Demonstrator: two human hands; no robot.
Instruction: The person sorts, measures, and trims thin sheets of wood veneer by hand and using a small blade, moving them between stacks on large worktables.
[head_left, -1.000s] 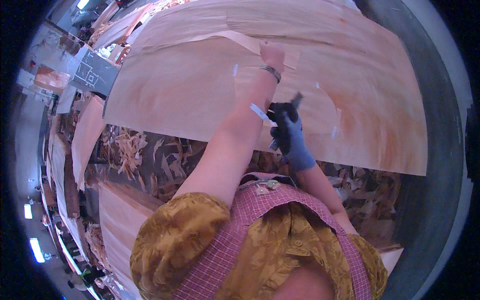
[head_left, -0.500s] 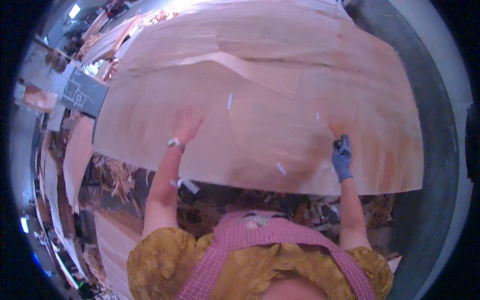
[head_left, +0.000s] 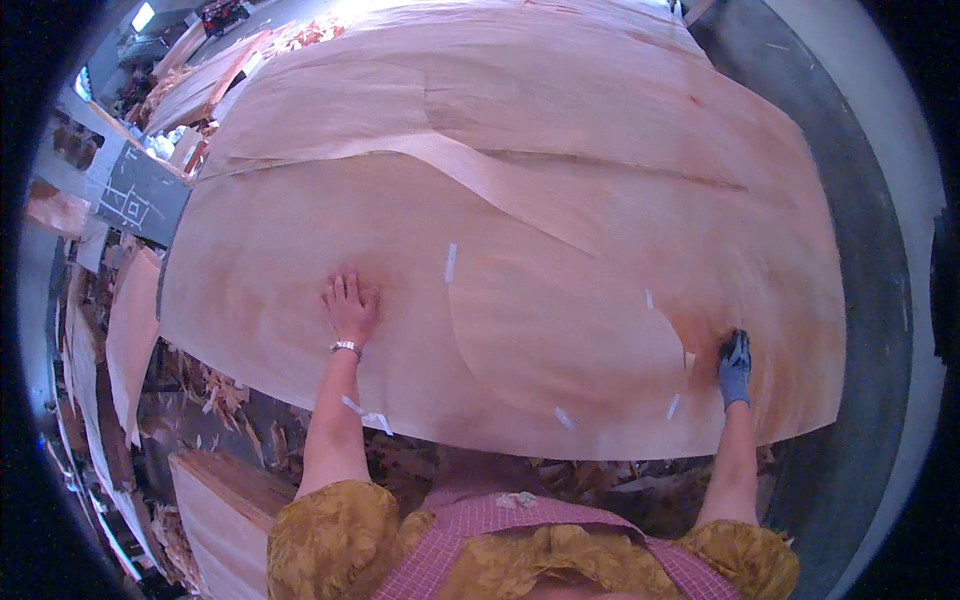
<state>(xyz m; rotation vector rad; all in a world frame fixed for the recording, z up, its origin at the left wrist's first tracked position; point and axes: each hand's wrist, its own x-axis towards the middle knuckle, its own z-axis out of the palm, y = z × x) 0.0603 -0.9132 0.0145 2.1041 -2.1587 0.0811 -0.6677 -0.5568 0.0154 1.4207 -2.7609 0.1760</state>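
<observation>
A broad, thin sheet of pale wood veneer (head_left: pixel 540 330) spreads in front of me, with raised ripples and overlapping edges across its far half. On its left part my bare left hand (head_left: pixel 352 305) lies flat, fingers spread, a watch (head_left: pixel 346 347) at the wrist. My right hand (head_left: pixel 735 367), in a grey-blue glove with dark fingers, rests on the right part with its fingers curled together; anything inside them is hidden. Just left of that hand a curved edge borders a darker orange-brown patch (head_left: pixel 700 335). White tape strips (head_left: pixel 450 262) dot the sheet, including one (head_left: pixel 649 299) near this patch.
Torn veneer scraps (head_left: pixel 215 395) litter the floor along the near left edge. Another pale sheet (head_left: pixel 225 520) stands at lower left. A grey board with white markings (head_left: pixel 135 195) is beyond the left edge. Dark grey floor (head_left: pixel 850 300) and a pale wall (head_left: pixel 900 150) run along the right.
The view has shifted, so the veneer and both hands appear lower. My right hand has slid rightward from the small tape strip, and more of the darker patch shows. My left hand stays flat.
</observation>
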